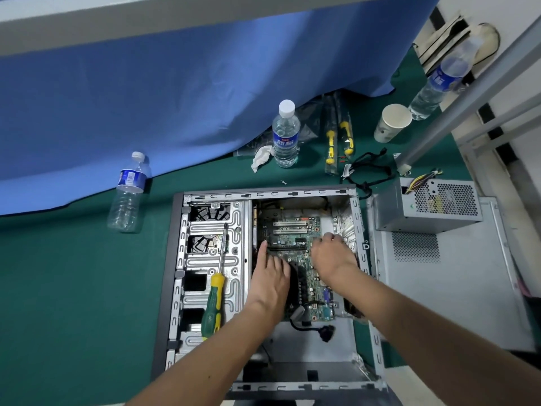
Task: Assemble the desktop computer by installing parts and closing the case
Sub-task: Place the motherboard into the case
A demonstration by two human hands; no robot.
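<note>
Both hands are on the motherboard [295, 253] inside the open case [265, 288]: left hand [270, 281] flat with straight fingers, right hand [332, 256] curled at the board's edge, grip unclear. A screwdriver [215, 291] lies on the drive cage; power supply [426, 205] sits beside, bottles [285, 134] behind.

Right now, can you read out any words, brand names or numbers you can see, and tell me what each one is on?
None can be read for certain.
Upright water bottle: blue label with white characters, too blurred.
Left bottle: barcode label, too small.
Bottle at top right: blue label, blurred.
Green circuit board: markings too small.
Screwdriver: handle marking unreadable.
</note>
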